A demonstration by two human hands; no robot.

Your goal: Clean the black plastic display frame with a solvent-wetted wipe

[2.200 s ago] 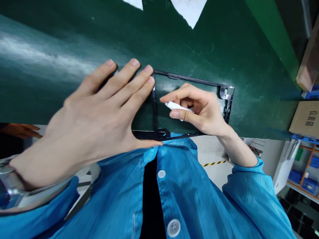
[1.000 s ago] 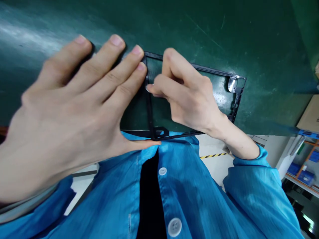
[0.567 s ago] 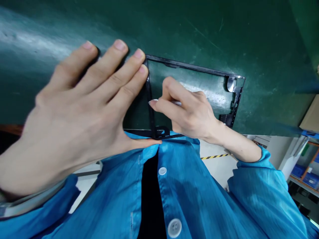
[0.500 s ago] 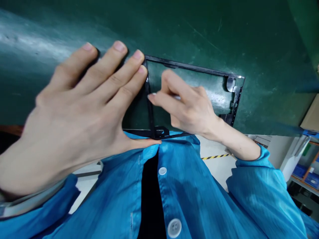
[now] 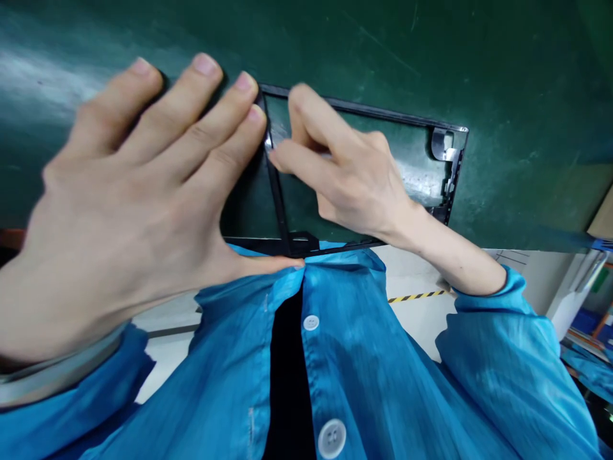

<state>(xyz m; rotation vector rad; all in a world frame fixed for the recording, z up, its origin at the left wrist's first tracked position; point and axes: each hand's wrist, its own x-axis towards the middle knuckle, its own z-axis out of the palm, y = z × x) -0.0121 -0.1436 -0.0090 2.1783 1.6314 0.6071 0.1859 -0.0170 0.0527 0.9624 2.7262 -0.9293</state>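
A thin black rectangular frame (image 5: 390,115) lies at the near edge of the green table, with a crossbar at its left part and small tabs and cut-outs along its right side. My left hand (image 5: 143,185) is spread over the frame's left part, fingertips near the crossbar's far end and thumb along the near edge. Much of the frame under that hand is hidden. My right hand (image 5: 354,172) is closed, its thumb and bent index finger at the crossbar. A small pale bit shows between those fingers, but I cannot make out what it is.
The scratched green tabletop (image 5: 522,128) stretches beyond the frame. Its near edge runs close to my blue jacket (image 5: 364,345). Yellow-and-black tape (image 5: 416,297) marks the pale floor below. A brown box (image 5: 602,214) and shelving stand at the far right.
My right hand has slid along the crossbar toward its far end. The left hand stays spread on the frame; the whole view has shifted slightly.
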